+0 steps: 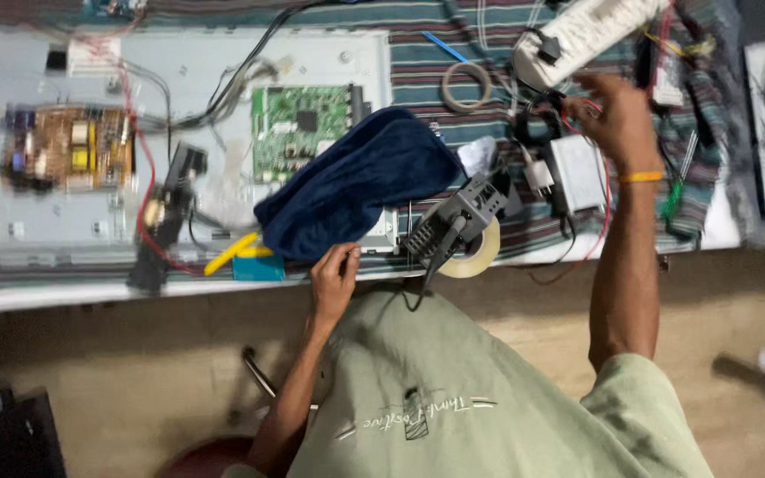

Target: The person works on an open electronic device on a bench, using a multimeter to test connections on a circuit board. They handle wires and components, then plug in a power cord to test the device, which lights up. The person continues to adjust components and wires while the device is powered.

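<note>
Fingers (340,258) of left hand (334,281) curled, pinching dark blue cloth's (356,181) near edge; right hand (614,113) blurred, fingers half-closed around red wire (606,190), exact grip unclear.
Cloth drapes just beyond left fingertips, over green circuit board (301,131); tape roll (475,252) and grey meter (455,221) just right of them; white power strip (586,34) beyond right fingers; looks like mid-setup; steadying wire matters.

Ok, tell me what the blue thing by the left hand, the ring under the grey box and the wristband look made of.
The blue thing looks like soft cloth, a matte towel-like fabric, since it drapes in folds. The ring looks like a roll of glossy pale tape, translucent at its edge. The wristband is a thin smooth orange loop, possibly rubber or thread; too blurred to settle. The left hand sits just below the cloth.
</note>
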Demonstrator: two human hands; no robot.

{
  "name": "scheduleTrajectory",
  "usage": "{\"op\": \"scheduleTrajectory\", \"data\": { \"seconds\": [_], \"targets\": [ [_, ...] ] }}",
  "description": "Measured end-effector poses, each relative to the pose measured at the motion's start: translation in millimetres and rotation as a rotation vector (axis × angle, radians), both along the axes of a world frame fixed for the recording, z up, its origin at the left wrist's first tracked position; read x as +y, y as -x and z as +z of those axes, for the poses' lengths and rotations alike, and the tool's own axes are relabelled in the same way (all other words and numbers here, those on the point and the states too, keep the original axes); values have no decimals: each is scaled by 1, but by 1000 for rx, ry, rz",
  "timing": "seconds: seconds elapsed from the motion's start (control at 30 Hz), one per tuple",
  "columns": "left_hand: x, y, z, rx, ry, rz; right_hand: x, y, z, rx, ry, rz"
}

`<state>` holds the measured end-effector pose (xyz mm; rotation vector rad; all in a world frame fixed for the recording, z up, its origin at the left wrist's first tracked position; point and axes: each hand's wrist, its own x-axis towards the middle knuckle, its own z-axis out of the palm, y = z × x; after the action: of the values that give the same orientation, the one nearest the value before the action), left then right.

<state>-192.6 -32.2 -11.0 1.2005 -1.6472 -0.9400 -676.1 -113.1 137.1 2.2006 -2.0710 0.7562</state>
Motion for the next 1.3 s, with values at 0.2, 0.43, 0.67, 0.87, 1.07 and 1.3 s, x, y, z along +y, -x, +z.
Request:
{"op": "scheduleTrajectory", "data": {
  "seconds": [0.2, 0.43, 0.67, 0.87, 1.07, 1.3],
  "targets": [
    [99, -25, -73, -72, -59, 501, -123, 55, -37, -184, 90, 145],
    [212, -69, -139, 25, -601, 667, -193, 79, -62, -57, 126, -159],
    [266, -46, -161, 246, -898, 790, -253, 77, -94, 27, -24, 3],
    [305, -19, -168, 234, -1027, 964, -288, 107, -124, 175, -241, -144],
    [312, -6, -181, 335, -1016, 948, -291, 110, -137, 169, -160, -68],
    [253, -26, -180, 312, -933, 829, -284, 123, -108, 245, 58, 98]
  ]
}}
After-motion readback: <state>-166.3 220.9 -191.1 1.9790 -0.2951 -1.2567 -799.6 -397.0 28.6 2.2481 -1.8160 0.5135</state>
